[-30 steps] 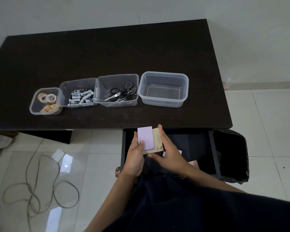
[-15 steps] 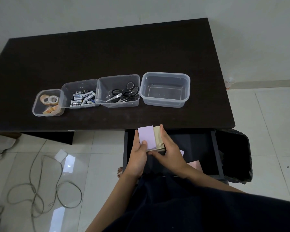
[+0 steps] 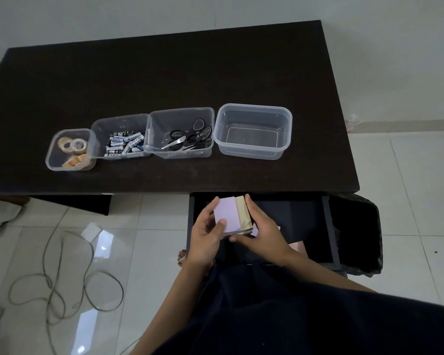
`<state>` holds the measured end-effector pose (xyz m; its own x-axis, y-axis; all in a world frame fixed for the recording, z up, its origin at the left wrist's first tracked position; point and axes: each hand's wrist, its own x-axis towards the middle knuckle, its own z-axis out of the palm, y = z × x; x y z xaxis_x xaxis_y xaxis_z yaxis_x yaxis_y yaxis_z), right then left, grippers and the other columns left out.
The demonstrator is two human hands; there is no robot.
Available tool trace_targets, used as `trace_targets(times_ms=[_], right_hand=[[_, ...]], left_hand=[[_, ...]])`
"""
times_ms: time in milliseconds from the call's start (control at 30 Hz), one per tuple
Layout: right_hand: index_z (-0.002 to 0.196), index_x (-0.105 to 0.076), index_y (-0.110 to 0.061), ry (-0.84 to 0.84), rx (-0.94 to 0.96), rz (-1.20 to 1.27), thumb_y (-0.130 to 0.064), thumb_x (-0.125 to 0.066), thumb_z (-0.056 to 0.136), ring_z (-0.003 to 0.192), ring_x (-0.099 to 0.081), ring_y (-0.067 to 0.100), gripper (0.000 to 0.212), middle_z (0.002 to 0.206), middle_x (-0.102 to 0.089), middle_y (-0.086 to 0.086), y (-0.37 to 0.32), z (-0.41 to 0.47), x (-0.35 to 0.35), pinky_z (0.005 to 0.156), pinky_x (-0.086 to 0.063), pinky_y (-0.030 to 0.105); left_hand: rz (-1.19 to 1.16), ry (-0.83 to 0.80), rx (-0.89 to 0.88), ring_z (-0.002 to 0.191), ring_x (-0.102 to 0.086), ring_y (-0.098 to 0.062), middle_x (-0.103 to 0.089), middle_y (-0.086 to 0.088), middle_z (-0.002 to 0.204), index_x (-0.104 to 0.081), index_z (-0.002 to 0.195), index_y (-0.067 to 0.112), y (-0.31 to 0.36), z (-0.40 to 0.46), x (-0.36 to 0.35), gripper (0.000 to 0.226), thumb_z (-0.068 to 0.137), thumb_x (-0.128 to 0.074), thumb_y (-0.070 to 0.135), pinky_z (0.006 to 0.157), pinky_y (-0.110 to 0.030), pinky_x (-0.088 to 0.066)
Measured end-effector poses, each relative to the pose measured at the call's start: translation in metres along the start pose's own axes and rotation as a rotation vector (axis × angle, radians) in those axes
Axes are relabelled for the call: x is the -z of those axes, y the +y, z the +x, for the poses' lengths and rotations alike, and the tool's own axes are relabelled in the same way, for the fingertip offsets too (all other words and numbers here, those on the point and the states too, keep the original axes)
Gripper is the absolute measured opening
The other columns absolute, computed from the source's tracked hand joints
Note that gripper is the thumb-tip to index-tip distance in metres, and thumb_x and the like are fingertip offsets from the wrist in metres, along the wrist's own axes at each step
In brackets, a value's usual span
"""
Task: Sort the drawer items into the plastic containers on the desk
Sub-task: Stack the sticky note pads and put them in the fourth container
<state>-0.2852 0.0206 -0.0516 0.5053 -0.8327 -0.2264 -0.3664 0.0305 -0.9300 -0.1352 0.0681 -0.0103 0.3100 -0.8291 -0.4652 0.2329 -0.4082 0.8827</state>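
Note:
Over the open black drawer (image 3: 328,226) both hands hold a small stack of sticky-note pads (image 3: 228,213), a lilac pad on top and a tan one beside it. My left hand (image 3: 205,234) grips the stack from the left, thumb on the lilac pad. My right hand (image 3: 262,229) holds its right side and near edge. More pink notes (image 3: 297,245) lie in the drawer. On the dark desk (image 3: 164,73) stand several clear containers: an empty one (image 3: 253,111), one with scissors (image 3: 182,134), one with batteries (image 3: 121,139) and one with tape rolls (image 3: 71,149).
A black-lined bin (image 3: 356,231) stands right of the drawer. A grey cable (image 3: 62,278) loops over the tiled floor at the left, beside a white paper square (image 3: 90,230). A bare foot (image 3: 182,257) shows under the drawer's left edge.
The two hands have squared the pads together, the tan pad drawn closer under the lilac one. The stack stays over the drawer's left part.

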Motion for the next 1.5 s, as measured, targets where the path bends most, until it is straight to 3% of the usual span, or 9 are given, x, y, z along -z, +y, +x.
trace_targets(times_ms=[100, 267, 467, 567, 733, 833, 1100, 1300, 1500], right_hand=[[0.150, -0.017, -0.022, -0.057, -0.103, -0.186, -0.052, -0.080, 0.063, 0.137, -0.031, 0.007, 0.111, 0.149, -0.029, -0.012, 0.022, -0.001, 0.015, 0.111, -0.030, 0.027], [0.145, -0.030, -0.017, -0.120, -0.288, -0.628, -0.041, -0.071, 0.078, 0.132, -0.038, 0.030, 0.082, 0.144, -0.041, 0.009, 0.075, 0.004, 0.035, 0.105, -0.035, 0.042], [0.137, -0.039, -0.018, -0.155, -0.350, -0.849, -0.038, -0.066, 0.081, 0.126, -0.039, 0.030, 0.066, 0.136, -0.041, 0.007, 0.092, 0.012, 0.031, 0.102, -0.035, 0.043], [0.123, -0.049, -0.017, -0.171, -0.397, -0.801, -0.037, -0.070, 0.078, 0.117, -0.047, 0.031, 0.054, 0.126, -0.044, 0.007, 0.091, 0.017, 0.032, 0.098, -0.039, 0.042], [0.087, -0.042, -0.019, -0.046, -0.307, -0.599, -0.025, -0.061, 0.085, 0.076, -0.053, 0.030, 0.019, 0.097, -0.050, 0.006, 0.084, 0.012, 0.036, 0.064, -0.040, 0.032], [0.088, -0.048, -0.012, 0.049, -0.358, -0.320, -0.023, -0.067, 0.084, 0.074, -0.053, 0.023, 0.022, 0.078, -0.053, 0.002, 0.066, 0.010, 0.043, 0.062, -0.039, 0.030], [0.111, -0.048, -0.018, 0.244, -0.292, 0.396, -0.011, -0.074, 0.079, 0.082, -0.065, 0.019, 0.042, 0.086, -0.060, 0.009, -0.017, 0.001, 0.041, 0.064, -0.059, 0.033], [0.108, -0.049, -0.026, 0.248, -0.231, 0.178, -0.023, -0.076, 0.076, 0.075, -0.064, 0.015, 0.042, 0.080, -0.064, 0.004, -0.035, 0.002, 0.021, 0.067, -0.053, 0.030], [0.105, -0.056, -0.018, 0.212, -0.146, 0.039, -0.031, -0.077, 0.075, 0.075, -0.058, 0.004, 0.039, 0.083, -0.061, -0.006, -0.031, -0.007, 0.020, 0.069, -0.047, 0.020]], left_hand=[[0.010, 0.050, 0.030, 0.118, -0.055, -0.036, -0.057, -0.018, 0.128, -0.058, 0.116, 0.041, -0.005, -0.002, 0.005, 0.051, 0.090, -0.055, -0.003, 0.100, -0.059, -0.044], [0.047, 0.076, 0.110, 0.114, -0.058, -0.033, -0.060, -0.011, 0.119, -0.058, 0.115, 0.045, -0.009, -0.009, 0.016, 0.051, 0.090, -0.056, 0.000, 0.097, -0.057, -0.047], [0.079, 0.081, 0.097, 0.108, -0.060, -0.031, -0.062, -0.002, 0.111, -0.055, 0.122, 0.036, -0.011, -0.015, 0.028, 0.049, 0.091, -0.055, -0.001, 0.095, -0.056, -0.049], [0.086, 0.088, 0.097, 0.108, -0.059, -0.028, -0.061, 0.000, 0.109, -0.053, 0.127, 0.032, -0.012, -0.015, 0.032, 0.049, 0.091, -0.054, -0.002, 0.095, -0.057, -0.049], [0.064, 0.090, 0.113, 0.111, -0.059, -0.031, -0.061, -0.001, 0.111, -0.053, 0.126, 0.034, -0.012, -0.013, 0.030, 0.049, 0.091, -0.054, -0.001, 0.091, -0.049, -0.052], [0.048, 0.078, 0.110, 0.112, -0.058, -0.034, -0.062, -0.004, 0.111, -0.054, 0.126, 0.033, -0.012, -0.010, 0.026, 0.050, 0.091, -0.054, -0.002, 0.094, -0.050, -0.051], [0.060, -0.032, 0.058, 0.118, -0.058, -0.025, -0.061, 0.000, 0.124, -0.056, 0.117, 0.043, -0.011, -0.008, 0.010, 0.053, 0.089, -0.058, -0.001, 0.102, -0.055, -0.044], [-0.026, -0.110, 0.036, 0.121, -0.056, -0.029, -0.055, -0.012, 0.135, -0.046, 0.134, 0.026, -0.011, -0.010, -0.005, 0.052, 0.091, -0.053, -0.003, 0.102, -0.051, -0.045], [-0.134, -0.122, 0.082, 0.103, -0.064, -0.018, -0.064, -0.001, 0.116, -0.047, 0.131, 0.030, -0.008, -0.017, -0.005, 0.049, 0.095, -0.044, -0.002, 0.083, -0.033, -0.057]])
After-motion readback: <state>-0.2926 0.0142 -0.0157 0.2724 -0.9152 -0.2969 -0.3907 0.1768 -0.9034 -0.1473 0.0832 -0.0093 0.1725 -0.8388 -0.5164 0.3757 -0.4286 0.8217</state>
